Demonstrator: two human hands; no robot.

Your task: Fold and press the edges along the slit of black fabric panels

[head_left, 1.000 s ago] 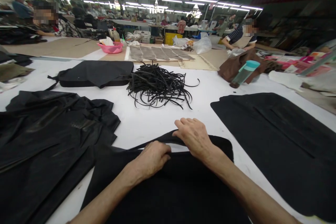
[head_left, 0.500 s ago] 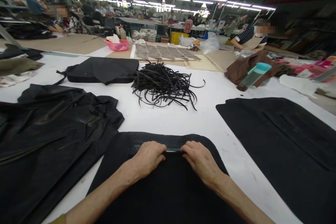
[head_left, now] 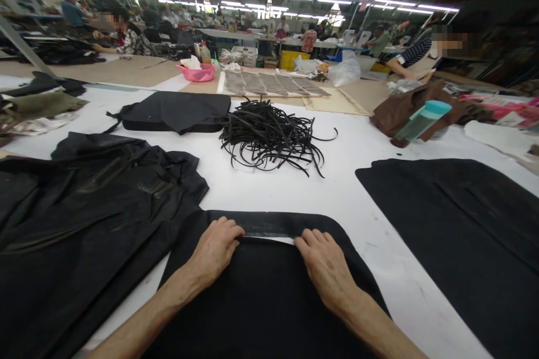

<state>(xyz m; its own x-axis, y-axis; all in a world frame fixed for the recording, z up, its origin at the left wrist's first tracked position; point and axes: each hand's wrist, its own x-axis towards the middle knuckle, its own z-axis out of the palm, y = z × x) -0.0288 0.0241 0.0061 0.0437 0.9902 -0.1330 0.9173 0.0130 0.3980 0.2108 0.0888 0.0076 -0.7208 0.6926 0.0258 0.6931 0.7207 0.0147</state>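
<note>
A black sheet of fabric or leather lies in front of me, its far corners rounded. Across its far part runs a glossy strip, with a narrow white gap below it. My left hand is closed at the left end of this gap, thumb and fingers pinching the sheet's edge. At the right end, my right hand grips the same edge with curled fingers. Between the two hands the edge is slightly lifted. The fingertips and their exact hold on the layers are partly hidden.
Crumpled black material lies left, and another black panel right. Ahead are a heap of black strips, a stack of black pieces, and a bottle with a turquoise lid leaning on a brown bag. Co-workers sit beyond.
My hands have moved apart along the edge, the left one to the left and the right one slightly right. The white gap between them has widened. The view has shifted slightly.
</note>
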